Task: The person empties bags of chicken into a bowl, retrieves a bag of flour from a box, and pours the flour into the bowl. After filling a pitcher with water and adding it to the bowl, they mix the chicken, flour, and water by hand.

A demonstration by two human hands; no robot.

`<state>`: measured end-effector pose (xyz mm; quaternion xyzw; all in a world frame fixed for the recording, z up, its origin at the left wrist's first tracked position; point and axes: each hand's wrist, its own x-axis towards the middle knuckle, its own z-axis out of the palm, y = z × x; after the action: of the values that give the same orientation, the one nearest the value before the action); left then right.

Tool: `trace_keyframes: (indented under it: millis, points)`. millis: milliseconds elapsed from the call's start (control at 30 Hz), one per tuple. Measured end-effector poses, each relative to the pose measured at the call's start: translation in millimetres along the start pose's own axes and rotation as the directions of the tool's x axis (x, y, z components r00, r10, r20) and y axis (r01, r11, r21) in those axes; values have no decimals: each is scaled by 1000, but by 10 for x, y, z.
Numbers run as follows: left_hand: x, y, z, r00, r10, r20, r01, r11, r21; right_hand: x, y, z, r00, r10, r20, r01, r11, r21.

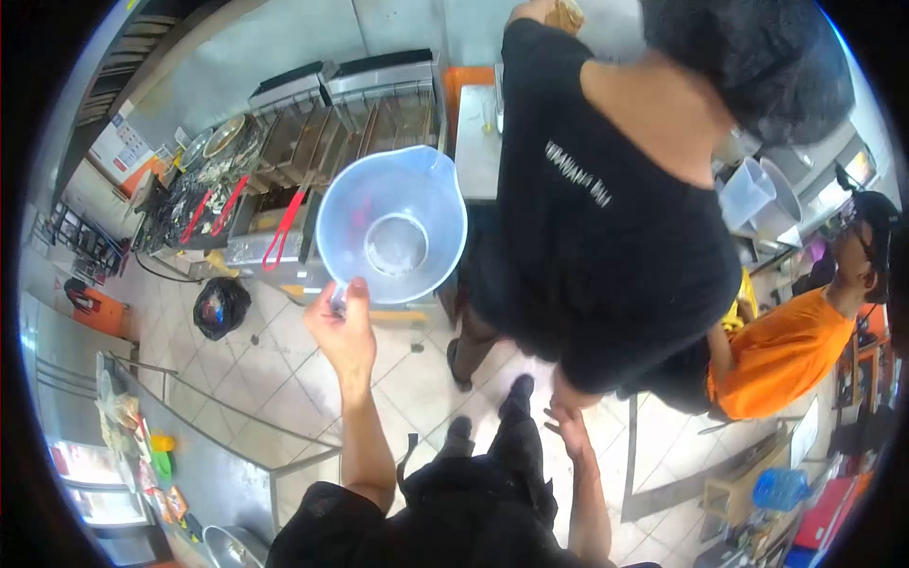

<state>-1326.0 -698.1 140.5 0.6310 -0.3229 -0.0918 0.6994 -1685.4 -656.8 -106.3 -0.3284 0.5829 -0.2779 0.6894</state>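
The left hand (pixel 343 327) has its grip clenched on the handle of a clear jug (pixel 390 225), held up over the floor (pixel 284 369), near the fryers (pixel 312 133). I'd judge it best kept level and clear of the person in black (pixel 587 218) just to the right. The right hand (pixel 568 421) hangs loose, holding nothing. The fingers hide the handle.

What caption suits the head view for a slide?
Left hand holds up a clear plastic jug beside a person in black.
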Motion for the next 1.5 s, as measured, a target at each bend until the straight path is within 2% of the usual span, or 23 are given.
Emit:
trace_keyframes:
  millis: [133,300,367,433,533,567,633,667,733,800,833,933,967,1000,1033,1067,1133,1167,1233,1300,1367,1467,1500]
  points:
    - [-354,-54,-920,995,4,102,-6,1000,19,-506,272,252,1000,-13,-25,11,994,-107]
    - [-709,-421,-1536,930,74,359,-116,989,95,-1122,683,274,969,-246,-20,242,962,-127]
    - [-862,-408,-1493,727,-28,686,-74,990,119,-1404,732,236,963,-252,-94,244,966,-86]
    - [-1248,-313,-1236,567,-194,800,16,974,225,-1751,938,175,945,-231,-233,238,971,3]
    - [-2127,-280,-836,249,-61,967,-49,996,75,-2284,1465,-142,884,-309,-351,347,937,49]
    - [-2327,-320,-716,184,-37,982,-44,998,46,-2383,1654,-161,852,-326,-409,372,928,36]
    - [-3102,-169,-426,-216,-63,974,-61,997,51,-2901,2080,-429,785,-322,-529,381,924,2]
    - [-3516,-145,-280,-284,-37,958,-54,998,23,-3092,2414,-571,750,-300,-589,382,924,16]
    - [-4313,122,-48,-553,-118,825,-255,966,-33,-3484,3091,-777,574,-255,-778,373,927,-28]
    - [-5052,355,-9,-708,-135,693,-283,954,-104,-4054,3593,-920,520,53,-852,222,955,194]
    - [-5330,509,-24,-762,-104,639,-299,932,-204,-4217,3976,-876,408,159,-899,204,944,260]
    - [-5781,344,179,-807,-183,562,-394,875,-281,-4408,5494,-780,19,406,-914,200,894,401]
    - [-5843,240,264,-799,-170,577,-396,871,-291,-4666,5529,-702,-53,549,-834,183,826,533]
    - [-5852,102,350,-778,-212,592,-464,829,-312,-4704,5871,-566,-179,539,-823,93,842,531]
    - [-5865,-23,403,-747,-261,611,-538,777,-326,-4510,6805,-390,-191,648,-737,194,761,619]
    - [-5810,-171,493,-730,-257,633,-550,771,-322,-4656,6818,-259,-220,690,-690,101,719,687]
    - [-5654,-533,717,-667,-370,647,-646,720,-253,-4626,7065,89,-332,542,-772,-170,771,614]
    - [-5561,-817,834,-653,-360,666,-648,721,-246,-4636,7007,150,-255,700,-667,-169,647,743]
    - [-5350,-1502,1059,-505,-589,631,-757,653,4,-4529,7032,309,-99,793,-601,-93,594,799]
    - [-5012,-2233,1312,-438,-650,621,-785,614,89,-4468,6522,339,37,847,-530,113,523,845]
    - [-4884,-2081,1426,-338,-734,588,-773,574,272,-4195,6411,343,130,860,-493,146,476,867]
    - [-4907,-1696,1879,-387,-681,621,-803,580,136,-3772,6152,280,216,873,-437,143,415,899]
    - [-4939,-1876,2171,-473,-630,615,-778,627,44,-3653,6025,205,231,861,-452,117,437,892]
